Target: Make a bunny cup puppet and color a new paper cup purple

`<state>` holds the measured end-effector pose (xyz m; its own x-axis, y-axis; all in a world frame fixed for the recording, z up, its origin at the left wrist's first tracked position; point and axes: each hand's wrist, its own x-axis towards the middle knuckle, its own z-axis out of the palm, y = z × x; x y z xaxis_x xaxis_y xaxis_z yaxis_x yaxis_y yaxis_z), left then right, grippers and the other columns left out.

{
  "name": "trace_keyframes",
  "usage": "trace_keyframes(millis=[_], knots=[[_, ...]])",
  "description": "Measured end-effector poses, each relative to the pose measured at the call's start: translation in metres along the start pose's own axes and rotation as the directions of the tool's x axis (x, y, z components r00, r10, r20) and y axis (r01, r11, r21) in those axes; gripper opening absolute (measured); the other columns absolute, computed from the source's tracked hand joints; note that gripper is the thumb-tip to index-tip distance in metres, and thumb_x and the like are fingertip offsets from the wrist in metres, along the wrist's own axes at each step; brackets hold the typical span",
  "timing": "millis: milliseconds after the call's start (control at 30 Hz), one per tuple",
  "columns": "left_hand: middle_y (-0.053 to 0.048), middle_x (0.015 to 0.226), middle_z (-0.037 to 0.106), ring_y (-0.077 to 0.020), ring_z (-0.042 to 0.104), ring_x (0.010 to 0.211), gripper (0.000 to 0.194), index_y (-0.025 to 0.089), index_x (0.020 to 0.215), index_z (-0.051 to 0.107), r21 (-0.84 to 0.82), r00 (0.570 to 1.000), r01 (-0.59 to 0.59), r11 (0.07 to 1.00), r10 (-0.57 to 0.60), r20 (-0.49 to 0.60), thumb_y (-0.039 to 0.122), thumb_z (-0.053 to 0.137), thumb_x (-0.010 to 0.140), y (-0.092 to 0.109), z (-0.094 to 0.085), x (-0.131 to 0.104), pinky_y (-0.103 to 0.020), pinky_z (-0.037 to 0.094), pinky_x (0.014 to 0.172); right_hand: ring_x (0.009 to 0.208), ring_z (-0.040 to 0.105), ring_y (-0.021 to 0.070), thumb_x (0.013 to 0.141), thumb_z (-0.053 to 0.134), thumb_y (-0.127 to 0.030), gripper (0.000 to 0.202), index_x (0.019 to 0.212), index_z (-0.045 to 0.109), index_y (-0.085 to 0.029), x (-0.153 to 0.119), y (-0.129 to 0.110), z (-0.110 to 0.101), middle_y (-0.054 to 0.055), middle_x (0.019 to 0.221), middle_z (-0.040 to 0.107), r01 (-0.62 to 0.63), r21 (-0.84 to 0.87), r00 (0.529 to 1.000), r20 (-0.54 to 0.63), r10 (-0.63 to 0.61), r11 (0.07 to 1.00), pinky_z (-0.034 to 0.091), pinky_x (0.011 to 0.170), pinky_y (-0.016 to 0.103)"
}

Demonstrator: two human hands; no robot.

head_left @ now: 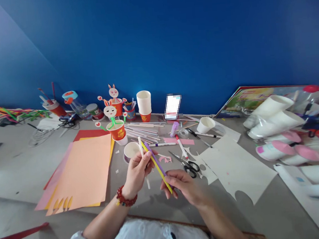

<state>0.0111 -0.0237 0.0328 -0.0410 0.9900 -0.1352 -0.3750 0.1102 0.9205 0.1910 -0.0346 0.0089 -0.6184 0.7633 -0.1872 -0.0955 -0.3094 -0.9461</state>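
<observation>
My left hand (135,173), with a red bead bracelet on its wrist, is closed around a white straw (140,142) that stands nearly upright. Its fingers also touch the upper part of a yellow straw (160,170) and a purple straw (147,147), which lie slanted side by side. Lower down, my right hand (182,184) pinches these two straws between thumb and fingers. Just beyond my left hand sits a roll of tape (131,150). Black-handled scissors (191,167) lie open beside my right hand, near a pink paper scrap (165,159).
Coloured paper sheets (83,171) lie left; cut white paper (236,165) lies right. Behind are a red cup with a rabbit figure (117,130), stacked paper cups (144,102), loose straws (144,132), a red marker (181,148) and a lone white cup (205,124). Wrapped cups (273,117) stand far right.
</observation>
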Motion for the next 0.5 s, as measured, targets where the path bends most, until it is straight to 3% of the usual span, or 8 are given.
trace_keyframes(millis=[200, 500], knots=[[0.006, 0.053, 0.043, -0.0021, 0.029, 0.043, 0.041, 0.012, 0.093, 0.074, 0.002, 0.999, 0.011, 1.0, -0.011, 0.038, 0.052, 0.072, 0.085, -0.0022, -0.0015, 0.0, -0.018, 0.017, 0.044, 0.045, 0.045, 0.008, 0.092, 0.06, -0.053, 0.045, 0.077, 0.072, -0.013, 0.0005, -0.0011, 0.0007, 0.001, 0.057, 0.064, 0.018, 0.008, 1.0, 0.013, -0.018, 1.0, 0.033, 0.047, 0.022], [0.005, 0.053, 0.042, -0.0029, 0.03, 0.044, 0.041, 0.012, 0.087, 0.074, 0.014, 1.0, 0.018, 1.0, -0.018, 0.005, 0.053, 0.074, 0.081, -0.0027, -0.0017, 0.002, -0.018, 0.019, 0.044, 0.046, 0.05, 0.0099, 0.097, 0.05, -0.057, 0.056, 0.078, 0.076, -0.011, 0.0003, 0.0046, -0.0002, 0.005, 0.059, 0.067, -0.001, 0.108, 1.0, 0.006, 0.001, 0.994, 0.035, 0.045, 0.022]])
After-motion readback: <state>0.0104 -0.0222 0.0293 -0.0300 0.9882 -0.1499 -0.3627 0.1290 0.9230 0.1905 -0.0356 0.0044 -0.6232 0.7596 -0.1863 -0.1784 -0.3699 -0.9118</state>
